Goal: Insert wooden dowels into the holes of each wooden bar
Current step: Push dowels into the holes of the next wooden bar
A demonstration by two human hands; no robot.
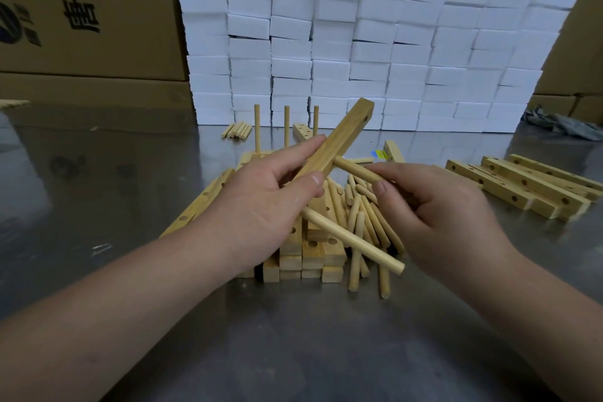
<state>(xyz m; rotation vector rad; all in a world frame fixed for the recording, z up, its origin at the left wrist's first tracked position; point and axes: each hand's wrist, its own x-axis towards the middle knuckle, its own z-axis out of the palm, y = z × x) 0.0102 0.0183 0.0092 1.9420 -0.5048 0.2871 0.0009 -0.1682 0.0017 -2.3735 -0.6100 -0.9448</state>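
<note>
Looks down past two bare forearms onto a shiny grey metal table [98,173]. Grips in the left hand [261,202] a long, square-section, pale wooden bar [339,137], thumb and fingers curled around its lower part. Holds it raised above the table, tilted up and away to the right, with a drilled hole visible near the far end.

Pinches in the right hand [440,206], between thumb and fingertips, a short, round, pale wooden dowel [355,168]. Sets the dowel's tip against the right side of the held bar, just beside the left thumb; cannot tell whether the tip sits inside a hole. Shows a second, longer round dowel [354,241] jutting from under the left hand toward the lower right, upper end hidden.

Directly below the hands: a heap of loose round wooden dowels [368,222] lying against a stack of drilled square wooden bars [310,258]. Behind the stack: three wooden dowels standing upright [286,124] in a row, bases partly hidden by the hand and the held bar. Farther back: a small bundle of dowels [237,130] lying flat. At right, well apart from the heap: more drilled bars [522,186] lying side by side. Along the far side of the table: a wall of stacked white foam blocks [359,42], with brown printed cardboard boxes [81,10] behind.
</note>
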